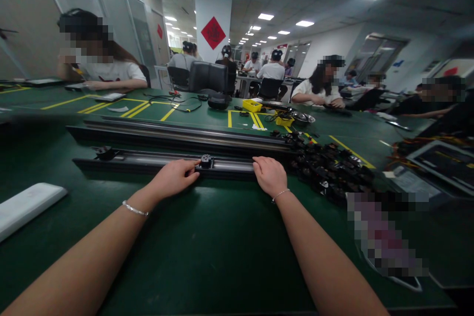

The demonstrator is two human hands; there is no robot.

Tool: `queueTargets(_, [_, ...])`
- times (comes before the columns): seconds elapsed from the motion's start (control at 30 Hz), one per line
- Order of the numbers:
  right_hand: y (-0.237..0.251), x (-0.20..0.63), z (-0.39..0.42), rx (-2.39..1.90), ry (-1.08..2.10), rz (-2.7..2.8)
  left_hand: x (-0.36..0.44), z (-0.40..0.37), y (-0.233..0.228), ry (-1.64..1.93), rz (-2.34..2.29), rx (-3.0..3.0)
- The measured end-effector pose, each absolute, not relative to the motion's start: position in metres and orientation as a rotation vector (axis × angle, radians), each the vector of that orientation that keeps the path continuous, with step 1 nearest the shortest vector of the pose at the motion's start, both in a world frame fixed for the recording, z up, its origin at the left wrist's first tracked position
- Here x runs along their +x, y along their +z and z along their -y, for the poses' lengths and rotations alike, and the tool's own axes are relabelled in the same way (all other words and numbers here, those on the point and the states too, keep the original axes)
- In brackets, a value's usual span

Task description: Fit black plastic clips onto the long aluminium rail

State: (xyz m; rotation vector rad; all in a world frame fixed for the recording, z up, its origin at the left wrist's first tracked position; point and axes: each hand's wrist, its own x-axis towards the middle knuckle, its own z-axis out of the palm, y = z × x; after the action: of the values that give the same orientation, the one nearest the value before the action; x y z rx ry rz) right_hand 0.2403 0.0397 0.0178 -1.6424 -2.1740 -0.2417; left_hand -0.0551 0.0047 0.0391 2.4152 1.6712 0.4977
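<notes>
A long black metal rail (237, 166) with a shiny grey channel lies across the green table before me. A small black block-like fitting (206, 160) sits in its channel near the middle. My left hand (174, 176) is at the rail just left of that fitting, index fingertip touching its side and thumb by the rail's front wall; the other fingers are partly hidden. Over the rail's right end curls my right hand (271, 175), its thumb hidden. Another black fitting (104, 152) sits near the rail's left end.
Behind lie more black rails (177, 134). A heap of black fittings (333, 163) is to the right, beside a tray-like frame (440, 160). A white slab (31, 205) lies at left, a yellow bin (252, 105) at the back. Other people sit around the table.
</notes>
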Motion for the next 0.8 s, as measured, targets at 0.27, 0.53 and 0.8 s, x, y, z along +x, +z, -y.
queueTargets(0.27, [0.016, 0.241, -0.040, -1.637, -0.254, 2.166, -0.051, -0.004, 0.039, 0.508, -1.648, 2.434])
queueTargets(0.53, [0.023, 0.206, -0.021, -1.341, -0.123, 2.307, -0.052, -0.006, 0.037, 0.492, -1.614, 2.453])
queueTargets(0.8, [0.022, 0.157, -0.003, -1.311, -0.087, 2.434, -0.052, -0.008, 0.037, 0.516, -1.610, 2.406])
